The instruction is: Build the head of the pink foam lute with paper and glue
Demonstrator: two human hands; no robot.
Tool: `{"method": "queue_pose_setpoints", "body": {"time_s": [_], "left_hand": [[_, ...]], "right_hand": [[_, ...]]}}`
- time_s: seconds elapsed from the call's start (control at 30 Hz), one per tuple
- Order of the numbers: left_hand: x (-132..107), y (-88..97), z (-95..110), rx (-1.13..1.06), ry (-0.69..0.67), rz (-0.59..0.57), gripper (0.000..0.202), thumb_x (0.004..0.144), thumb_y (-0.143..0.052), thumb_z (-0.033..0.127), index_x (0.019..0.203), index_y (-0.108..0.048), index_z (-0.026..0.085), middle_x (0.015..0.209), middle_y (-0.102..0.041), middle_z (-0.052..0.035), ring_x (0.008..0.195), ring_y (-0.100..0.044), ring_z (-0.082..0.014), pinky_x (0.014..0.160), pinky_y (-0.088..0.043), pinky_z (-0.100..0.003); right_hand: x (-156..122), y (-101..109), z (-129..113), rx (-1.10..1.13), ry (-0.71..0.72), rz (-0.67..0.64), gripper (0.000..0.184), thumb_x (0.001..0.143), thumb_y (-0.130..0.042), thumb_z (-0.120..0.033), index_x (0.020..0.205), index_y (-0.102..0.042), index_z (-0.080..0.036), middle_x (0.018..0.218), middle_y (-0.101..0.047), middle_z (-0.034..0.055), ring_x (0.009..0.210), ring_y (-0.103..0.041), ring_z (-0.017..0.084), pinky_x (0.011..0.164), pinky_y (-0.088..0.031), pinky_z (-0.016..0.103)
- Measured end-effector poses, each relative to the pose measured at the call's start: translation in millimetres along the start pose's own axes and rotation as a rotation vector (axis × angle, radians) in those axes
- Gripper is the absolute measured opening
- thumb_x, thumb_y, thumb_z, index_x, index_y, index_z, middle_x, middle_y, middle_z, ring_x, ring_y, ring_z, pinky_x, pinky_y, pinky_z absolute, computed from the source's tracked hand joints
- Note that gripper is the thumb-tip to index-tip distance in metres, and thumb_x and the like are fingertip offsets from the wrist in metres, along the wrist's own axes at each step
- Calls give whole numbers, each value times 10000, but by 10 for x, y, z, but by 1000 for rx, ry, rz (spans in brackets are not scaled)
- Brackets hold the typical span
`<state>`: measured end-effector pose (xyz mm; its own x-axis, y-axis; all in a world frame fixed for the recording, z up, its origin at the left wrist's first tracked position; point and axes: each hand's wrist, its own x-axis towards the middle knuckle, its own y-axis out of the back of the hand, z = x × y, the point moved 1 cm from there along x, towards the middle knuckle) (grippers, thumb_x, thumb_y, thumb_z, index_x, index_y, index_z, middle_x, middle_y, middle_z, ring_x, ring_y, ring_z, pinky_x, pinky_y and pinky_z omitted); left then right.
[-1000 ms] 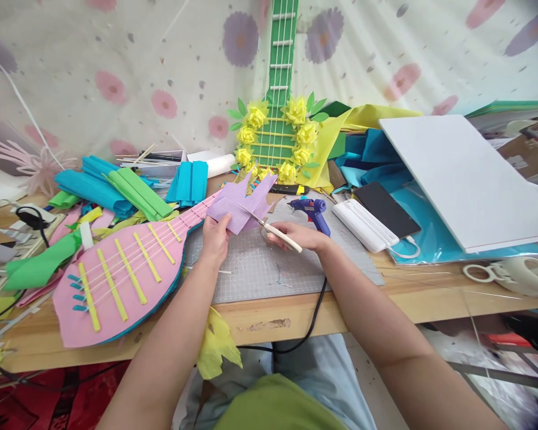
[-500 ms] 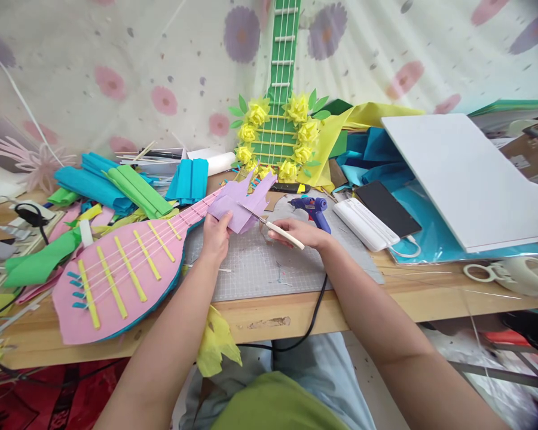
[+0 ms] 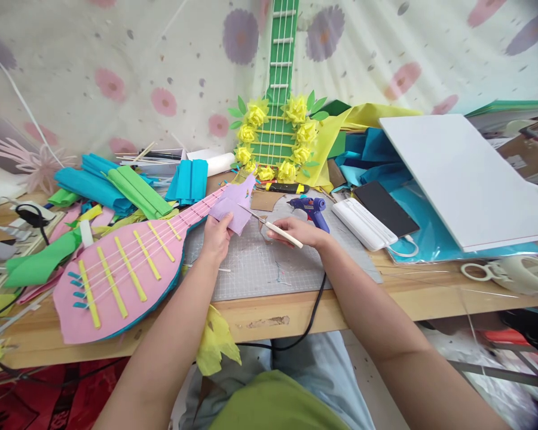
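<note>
My left hand [image 3: 218, 237] pinches a piece of purple crepe paper [image 3: 234, 206] by its lower edge. The paper's top edge is cut into pointed, jagged shapes. My right hand [image 3: 296, 232] is closed round the white handles of a pair of scissors [image 3: 285, 235], whose blades point left and touch the paper's right side. Both hands are held above a grey cutting mat [image 3: 260, 280]. Left of them lies a pink paper-covered lute shape [image 3: 116, 269] with yellow strips and white strings; its neck runs behind the purple paper.
A blue glue gun [image 3: 311, 210] lies right of the scissors, near a white power bank [image 3: 363, 224] and a black phone [image 3: 385, 208]. Behind stands a green instrument shape with yellow paper flowers [image 3: 273, 140]. Folded blue crepe paper [image 3: 186, 182] and a white board [image 3: 470, 179] flank it.
The right-hand jagged strip of purple paper no longer shows beside the blades, leaving a narrower piece in my left hand. My hands have hardly moved.
</note>
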<state>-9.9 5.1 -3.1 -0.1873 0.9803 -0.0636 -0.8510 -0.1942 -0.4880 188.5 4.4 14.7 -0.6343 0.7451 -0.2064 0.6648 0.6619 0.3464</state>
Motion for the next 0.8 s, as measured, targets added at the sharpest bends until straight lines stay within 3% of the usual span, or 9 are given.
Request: {"method": "queue_pose_setpoints", "body": {"time_s": [0.27,0.8], "left_hand": [[-13,-22,-85,32,52,-56,391,623,-706,212,990,-574,191,1090,-644,-58,890,-628,-172,648,-533,-243],[-39,-26,-107,72,111,-149,385,640,-712,257,996,-582,190,1053,-654,-68,937,-631,-210,746,-539,-321]], "right_hand": [[6,13,3,-68,12,25,460,726,-541,-620,719,-518,-161,502,-434,-54,439,-392,71,435,-276,216],[6,7,-34,-60,8,80,492,688,-544,-656,721,-545,-166,541,-445,-45,485,-404,81,477,-303,231]]}}
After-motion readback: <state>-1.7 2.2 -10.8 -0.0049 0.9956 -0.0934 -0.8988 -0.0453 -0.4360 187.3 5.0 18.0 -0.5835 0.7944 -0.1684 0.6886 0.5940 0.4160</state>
